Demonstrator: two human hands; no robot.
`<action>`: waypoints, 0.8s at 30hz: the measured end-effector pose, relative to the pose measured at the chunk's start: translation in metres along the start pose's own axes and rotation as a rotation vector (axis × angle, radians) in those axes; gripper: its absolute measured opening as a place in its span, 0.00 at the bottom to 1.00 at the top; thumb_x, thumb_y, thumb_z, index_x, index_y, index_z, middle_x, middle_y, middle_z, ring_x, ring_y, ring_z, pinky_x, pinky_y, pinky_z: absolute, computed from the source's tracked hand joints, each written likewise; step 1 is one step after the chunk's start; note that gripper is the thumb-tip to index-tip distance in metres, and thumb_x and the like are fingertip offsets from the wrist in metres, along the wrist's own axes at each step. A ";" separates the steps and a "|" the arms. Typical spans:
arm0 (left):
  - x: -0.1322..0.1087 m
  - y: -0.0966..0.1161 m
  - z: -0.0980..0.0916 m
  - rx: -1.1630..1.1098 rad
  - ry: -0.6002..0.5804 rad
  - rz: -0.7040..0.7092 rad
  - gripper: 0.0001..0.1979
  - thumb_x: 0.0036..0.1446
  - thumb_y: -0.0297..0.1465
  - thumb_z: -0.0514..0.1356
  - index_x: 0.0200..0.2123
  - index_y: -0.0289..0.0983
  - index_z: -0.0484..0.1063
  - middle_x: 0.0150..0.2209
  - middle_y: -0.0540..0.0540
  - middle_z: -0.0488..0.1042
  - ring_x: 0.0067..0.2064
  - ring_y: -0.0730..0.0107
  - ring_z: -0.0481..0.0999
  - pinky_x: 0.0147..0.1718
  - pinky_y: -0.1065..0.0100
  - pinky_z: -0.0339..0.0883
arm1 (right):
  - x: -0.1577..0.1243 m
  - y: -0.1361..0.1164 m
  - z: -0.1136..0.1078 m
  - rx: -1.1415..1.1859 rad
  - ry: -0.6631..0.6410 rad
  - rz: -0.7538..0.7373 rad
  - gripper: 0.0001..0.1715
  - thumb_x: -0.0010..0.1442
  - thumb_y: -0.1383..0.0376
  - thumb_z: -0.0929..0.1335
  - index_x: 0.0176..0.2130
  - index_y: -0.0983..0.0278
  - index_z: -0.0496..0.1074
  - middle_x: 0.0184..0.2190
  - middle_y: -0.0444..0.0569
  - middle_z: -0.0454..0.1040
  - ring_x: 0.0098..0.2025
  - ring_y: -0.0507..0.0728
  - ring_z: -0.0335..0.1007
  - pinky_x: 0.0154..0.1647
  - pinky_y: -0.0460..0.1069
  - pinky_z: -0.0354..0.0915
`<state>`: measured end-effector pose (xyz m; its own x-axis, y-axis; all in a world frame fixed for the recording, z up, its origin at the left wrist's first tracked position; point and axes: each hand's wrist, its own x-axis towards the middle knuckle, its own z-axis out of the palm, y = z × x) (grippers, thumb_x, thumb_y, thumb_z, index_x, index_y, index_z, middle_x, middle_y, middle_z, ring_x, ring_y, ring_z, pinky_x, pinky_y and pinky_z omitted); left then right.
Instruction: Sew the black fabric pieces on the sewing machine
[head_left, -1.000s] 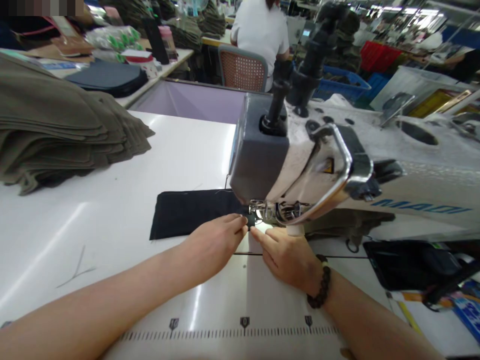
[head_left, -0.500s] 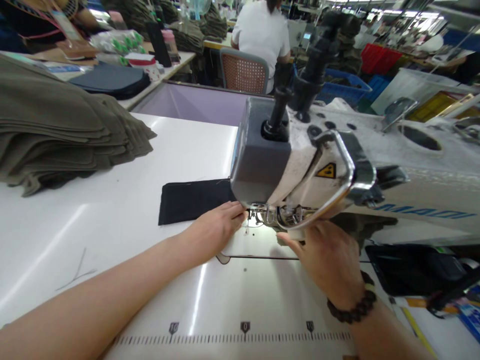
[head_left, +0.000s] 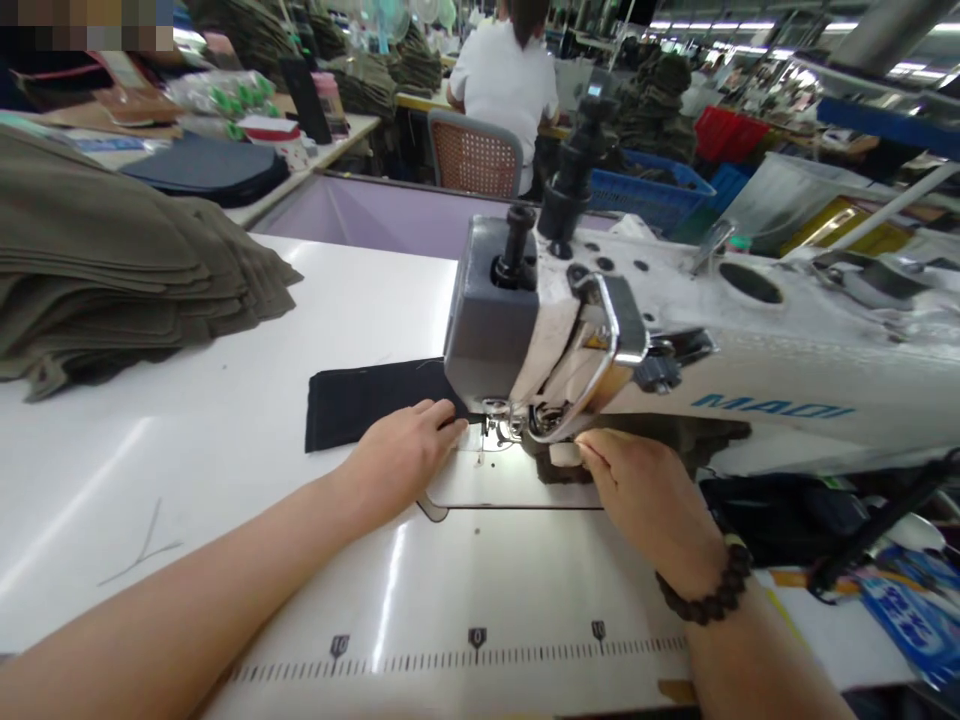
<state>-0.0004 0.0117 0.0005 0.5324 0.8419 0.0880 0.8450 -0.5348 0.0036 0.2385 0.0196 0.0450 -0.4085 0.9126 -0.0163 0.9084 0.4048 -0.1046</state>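
While the left hand (head_left: 405, 452) lies flat, grip wide, on the black cloth (head_left: 360, 402) in the middle of the surface (head_left: 225, 470) by the presser foot (head_left: 491, 422), the right hand (head_left: 645, 490) curls under the sewing machine (head_left: 750, 340); its grip I cannot tell. Best press lightly, fingertips (head_left: 448, 424) clear of that foot.

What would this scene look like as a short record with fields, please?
Setting: sewing machine on a white table
Left hand: fingers flat on the black fabric beside the needle
Right hand: just right of the needle, under the sewing machine; grip unclear
Right wrist: bead bracelet
Far left: stack of olive fabric
Front edge: printed ruler scale
Background: seated person in white, back turned
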 end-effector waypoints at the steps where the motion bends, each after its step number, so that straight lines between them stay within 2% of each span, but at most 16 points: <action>1: 0.000 -0.001 -0.001 0.000 -0.003 -0.016 0.10 0.58 0.25 0.50 0.38 0.34 0.71 0.35 0.43 0.70 0.37 0.65 0.69 0.34 0.67 0.65 | 0.000 0.000 -0.002 -0.011 -0.015 -0.003 0.14 0.60 0.70 0.60 0.23 0.63 0.62 0.21 0.44 0.69 0.26 0.53 0.67 0.24 0.47 0.50; 6: 0.002 -0.008 -0.008 -0.042 0.014 -0.028 0.10 0.57 0.25 0.51 0.38 0.35 0.71 0.37 0.43 0.71 0.41 0.66 0.69 0.39 0.67 0.65 | 0.002 0.000 -0.009 -0.103 0.010 -0.032 0.14 0.60 0.67 0.59 0.23 0.63 0.61 0.20 0.44 0.68 0.24 0.53 0.65 0.23 0.47 0.48; 12: -0.002 -0.007 -0.013 0.035 -0.052 -0.006 0.13 0.58 0.25 0.49 0.43 0.34 0.71 0.46 0.40 0.70 0.42 0.64 0.70 0.40 0.65 0.65 | 0.006 0.008 -0.017 0.023 -0.003 -0.081 0.18 0.59 0.68 0.59 0.18 0.63 0.59 0.16 0.41 0.63 0.22 0.50 0.62 0.25 0.45 0.51; 16: -0.008 -0.003 -0.011 0.075 -0.068 -0.001 0.14 0.58 0.26 0.50 0.46 0.34 0.69 0.49 0.38 0.68 0.43 0.61 0.70 0.42 0.62 0.65 | 0.003 -0.001 -0.009 -0.127 0.108 -0.060 0.11 0.55 0.58 0.66 0.28 0.63 0.64 0.26 0.44 0.69 0.30 0.54 0.66 0.28 0.47 0.55; 18: -0.010 0.000 -0.011 0.079 -0.066 -0.006 0.15 0.58 0.27 0.50 0.46 0.34 0.69 0.50 0.37 0.66 0.44 0.60 0.70 0.43 0.62 0.65 | -0.001 -0.008 -0.003 -0.238 0.147 -0.100 0.13 0.51 0.59 0.69 0.33 0.64 0.65 0.32 0.48 0.70 0.35 0.57 0.67 0.31 0.48 0.58; 22: -0.015 0.008 -0.018 0.057 -0.060 -0.024 0.15 0.58 0.27 0.49 0.47 0.34 0.68 0.52 0.38 0.65 0.45 0.59 0.70 0.43 0.62 0.66 | -0.007 -0.015 -0.003 -0.234 0.129 -0.090 0.04 0.58 0.66 0.64 0.31 0.65 0.67 0.31 0.49 0.70 0.34 0.56 0.67 0.32 0.48 0.57; 24: -0.018 0.012 -0.023 0.047 -0.062 -0.014 0.16 0.58 0.27 0.49 0.48 0.33 0.68 0.53 0.37 0.64 0.47 0.58 0.70 0.44 0.61 0.65 | -0.009 -0.012 -0.007 -0.160 0.112 -0.063 0.11 0.61 0.66 0.61 0.28 0.64 0.68 0.29 0.48 0.71 0.32 0.54 0.68 0.31 0.47 0.56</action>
<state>-0.0016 -0.0116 0.0218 0.5218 0.8526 0.0265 0.8528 -0.5206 -0.0424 0.2315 0.0073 0.0529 -0.4611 0.8821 0.0967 0.8873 0.4575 0.0577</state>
